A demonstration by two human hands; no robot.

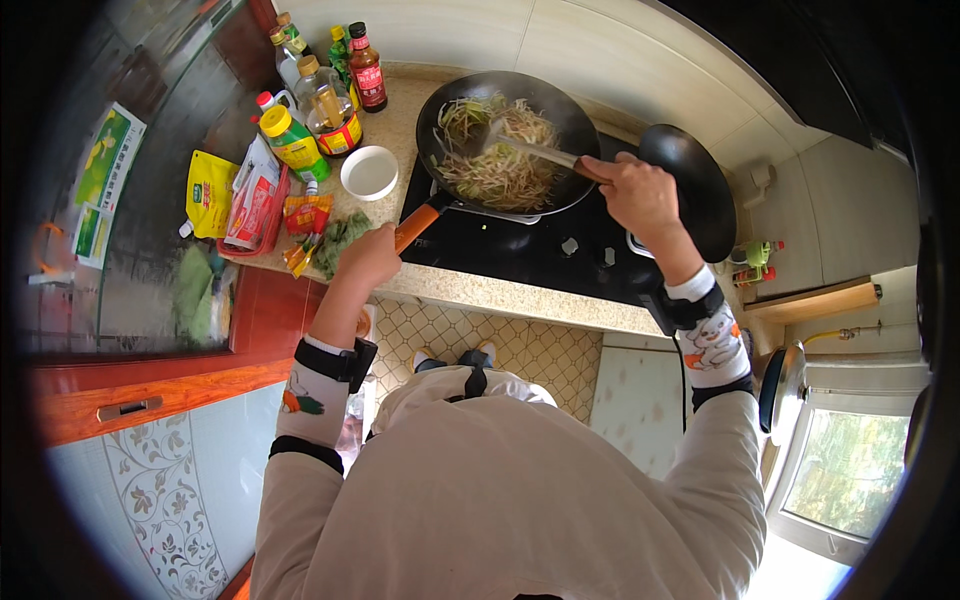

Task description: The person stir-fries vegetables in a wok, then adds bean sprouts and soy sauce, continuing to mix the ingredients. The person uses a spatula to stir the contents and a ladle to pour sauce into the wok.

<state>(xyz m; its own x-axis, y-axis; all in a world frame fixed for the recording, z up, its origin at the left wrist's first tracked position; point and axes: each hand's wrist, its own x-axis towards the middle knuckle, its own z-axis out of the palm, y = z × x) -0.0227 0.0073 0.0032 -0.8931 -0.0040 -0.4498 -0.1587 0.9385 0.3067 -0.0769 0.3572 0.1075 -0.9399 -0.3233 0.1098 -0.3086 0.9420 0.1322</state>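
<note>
A black wok point(577, 127) sits over the left burner of a black glass gas stove point(517, 244). My left hand point(371, 257) is wrapped around the wok's orange-brown handle point(417, 227). In my right hand point(637, 196) is a metal spatula point(536, 150) with a wooden grip end, reaching in from the wok's right side. The spatula's blade lies among shredded stir-fried vegetables point(517, 184), pale strands mixed with green pieces, and looks blurred. Faint steam hangs over the food. A small white bowl point(369, 173) stands on the counter left of the wok.
Left of the bowl stand several condiment bottles, among them a red-labelled sauce bottle point(368, 69) and a yellow-capped bottle point(295, 142). A red plastic basket point(264, 241) holds packets beside a green cloth point(341, 240). A black domed lid point(690, 191) leans at the stove's right.
</note>
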